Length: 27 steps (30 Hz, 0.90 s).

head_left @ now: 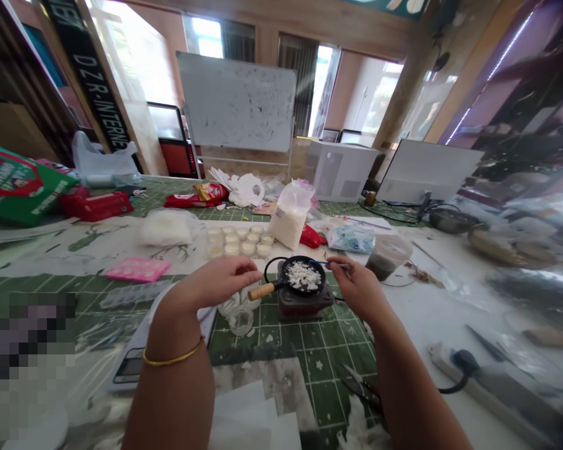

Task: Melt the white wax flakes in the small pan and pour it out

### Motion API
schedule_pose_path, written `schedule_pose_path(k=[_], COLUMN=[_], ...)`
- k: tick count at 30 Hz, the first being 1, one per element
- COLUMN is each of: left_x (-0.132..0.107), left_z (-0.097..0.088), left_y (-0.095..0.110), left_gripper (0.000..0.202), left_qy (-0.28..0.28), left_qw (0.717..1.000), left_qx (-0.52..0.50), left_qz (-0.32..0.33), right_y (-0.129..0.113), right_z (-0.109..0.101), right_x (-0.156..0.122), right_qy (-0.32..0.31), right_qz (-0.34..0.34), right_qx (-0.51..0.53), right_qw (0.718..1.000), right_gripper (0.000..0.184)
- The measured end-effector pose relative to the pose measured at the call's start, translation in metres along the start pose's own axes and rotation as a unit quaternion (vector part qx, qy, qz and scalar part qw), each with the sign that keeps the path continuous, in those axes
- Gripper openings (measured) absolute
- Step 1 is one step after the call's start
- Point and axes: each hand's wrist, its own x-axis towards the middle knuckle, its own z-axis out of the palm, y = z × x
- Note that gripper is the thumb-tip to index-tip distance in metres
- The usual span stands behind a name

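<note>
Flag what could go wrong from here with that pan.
1. The small black pan sits on a compact burner, with its wooden handle jutting out toward the glass cups. A bump could tip it or knock them.
2. The left hand hovers near the pan, and the right hand holds a thin blue-handled tool at its rim. If the burner is on, which can't be told here, skin could get burned.
</note>
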Motion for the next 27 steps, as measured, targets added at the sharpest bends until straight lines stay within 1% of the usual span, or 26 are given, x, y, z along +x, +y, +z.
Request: schedule_pose_path(k=[2, 4, 8, 12, 16, 20, 24, 27], left_x=[0.002, 0.004, 0.006, 0.009, 0.011, 0.013, 0.016, 0.018], left_z=[0.003, 0.004, 0.005, 0.006, 0.007, 0.008, 0.011, 0.014], left_y=[-0.005, -0.007, -0.008, -0.008, -0.007, -0.004, -0.004, -0.004], left_gripper=[0.037, 0.039, 0.044, 0.04, 0.036, 0.035, 0.032, 0.031], left_qy=[-0.034, -0.05, -0.088, -0.093, -0.104, -0.105, -0.111, -0.119], left_qw=[0.999, 0.999, 0.995, 0.995, 0.994, 0.993, 0.992, 0.992], left_qx=[-0.006, -0.02, -0.029, -0.018, 0.003, 0.035, 0.044, 0.042], left_qz=[-0.004, -0.006, -0.025, -0.024, -0.018, -0.027, -0.026, -0.031], right_y=[-0.002, -0.003, -0.004, -0.004, -0.007, -0.009, -0.011, -0.012], right_z=[0.003, 0.005, 0.008, 0.009, 0.011, 0.012, 0.012, 0.012], right_x=[0.001, 0.001, 0.002, 0.001, 0.002, 0.001, 0.0, 0.0], right_qy=[-0.025, -0.036, 0.002, -0.042, -0.015, -0.039, -0.031, -0.046], right_qz=[0.003, 0.009, 0.018, 0.012, 0.015, 0.004, 0.005, -0.005], right_qx=[0.015, 0.035, 0.043, 0.061, 0.07, 0.06, 0.063, 0.052], right_qw=[1.0, 0.999, 0.999, 0.997, 0.997, 0.997, 0.998, 0.998], right_gripper=[0.033, 0.032, 0.033, 0.032, 0.033, 0.032, 0.032, 0.033])
